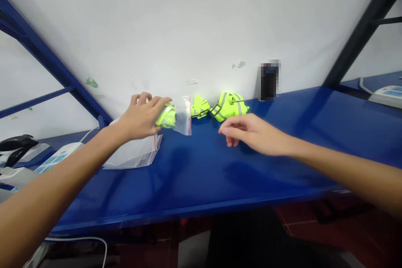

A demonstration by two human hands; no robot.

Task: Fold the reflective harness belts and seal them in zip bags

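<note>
My left hand [145,115] is closed around a clear zip bag [184,122] with a folded yellow-green reflective bundle [167,116] inside. The bag's red-edged opening points right. Below that hand, a stack of clear zip bags [135,153] lies on the blue table [194,176]. My right hand [240,132] is over the table with its fingers curled and thumb near them; nothing shows between them. Just beyond it sit a large crumpled yellow-green reflective piece [230,104] and a smaller one [200,106], side by side near the wall.
A dark upright object, blurred out, [269,81] leans on the wall [188,29] at the back right. At the left are white devices with blue keys [58,157] and a black item [19,146]. Blue metal posts [56,56] flank the table.
</note>
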